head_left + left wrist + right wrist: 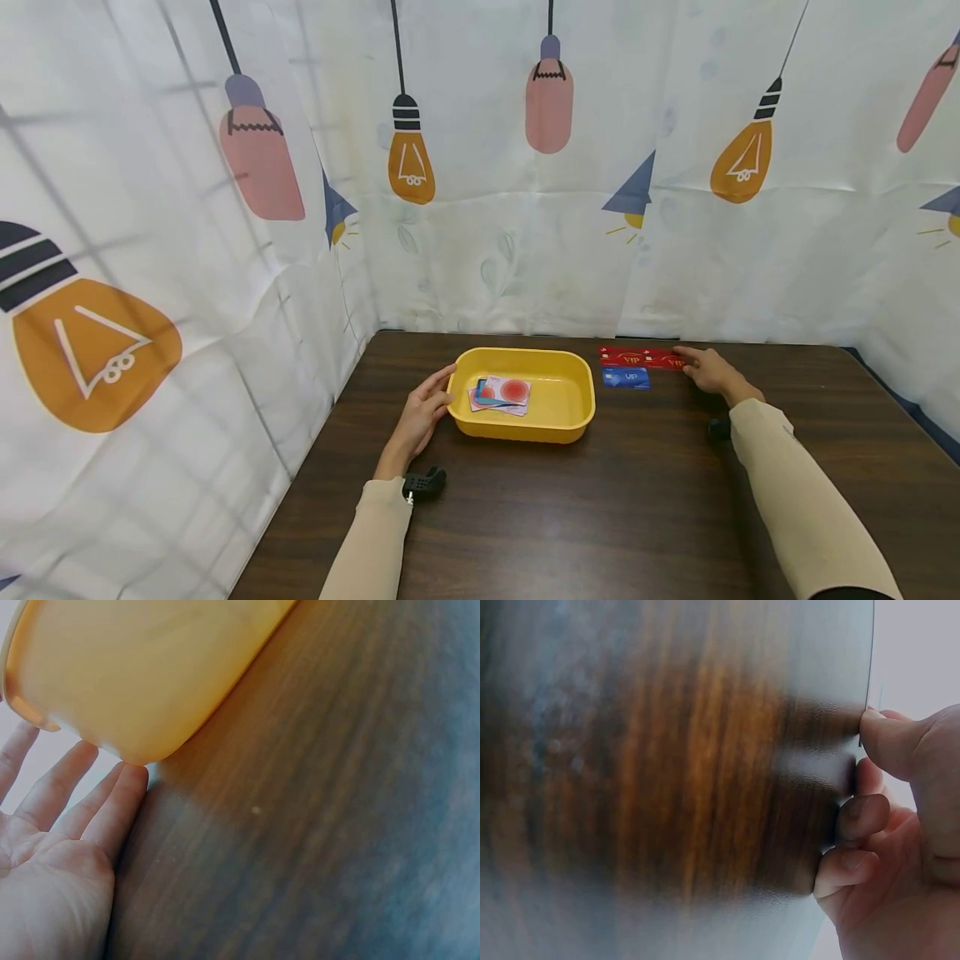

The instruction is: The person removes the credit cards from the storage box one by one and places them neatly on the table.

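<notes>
Guess we're aligning red cards [660, 360] near our desk [570, 517]'s far edge; left hand [422, 414] straight-fingered against the tray [517, 434], right hand [711, 373] maybe pinching, can't tell. Light nudge next, probably.

Yellow tray [142, 667]: cut off, left-wrist view's top edge. Cards [514, 391] in tray: lower ones partly covered. Rightmost red card [658, 359]: corner hidden by right hand [716, 374]. Table [667, 780]: blurred, right-wrist view.
</notes>
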The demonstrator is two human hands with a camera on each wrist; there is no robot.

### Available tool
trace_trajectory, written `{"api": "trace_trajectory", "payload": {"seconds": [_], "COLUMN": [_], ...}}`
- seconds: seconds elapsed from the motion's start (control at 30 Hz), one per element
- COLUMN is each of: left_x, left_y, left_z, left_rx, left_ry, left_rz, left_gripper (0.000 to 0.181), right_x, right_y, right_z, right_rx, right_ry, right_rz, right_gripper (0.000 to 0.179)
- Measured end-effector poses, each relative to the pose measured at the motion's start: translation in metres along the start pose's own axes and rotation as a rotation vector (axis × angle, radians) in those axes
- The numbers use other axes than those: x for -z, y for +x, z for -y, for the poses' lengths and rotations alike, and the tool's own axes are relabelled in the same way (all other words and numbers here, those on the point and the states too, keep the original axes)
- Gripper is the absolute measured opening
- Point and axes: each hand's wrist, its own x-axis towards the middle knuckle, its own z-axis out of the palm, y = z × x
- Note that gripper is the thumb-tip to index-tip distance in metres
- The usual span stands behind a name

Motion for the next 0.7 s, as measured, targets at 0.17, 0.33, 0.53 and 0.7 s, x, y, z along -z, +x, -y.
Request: {"api": "trace_trajectory", "payload": {"seconds": [0.17, 0.33, 0.53, 0.7], "left_x": [0.0004, 0.0007, 0.0003, 0.0004], "left_y": [0.001, 0.0014, 0.0004, 0.0001], "left_z": [0.0006, 0.001, 0.0001, -0.0001], "left_rx": [0.002, 0.0, 0.005, 0.004], "left_ry": [-0.004, -0.004, 0.006, 0.004], "left_rz": [-0.002, -0.003, -0.005, -0.004], "left_gripper": [0.056, 0.056, 0.056, 0.056], "right_x": [0.0008, 0.0004, -0.0008, -0.0011], "right_y": [-0.0011, -0.0013, 0.0003, -0.0009], "right_z": [-0.0003, -0.0013, -0.0021, -0.0016], "right_rx": [0.014, 0.019, 0.013, 0.01], "right_ry": [-0.01, -0.011, 0.003, 0.011], "right_rz": [-0.012, -0.015, -0.001, -0.007], "right_gripper": [0.053, 0.053, 0.054, 0.055]}}
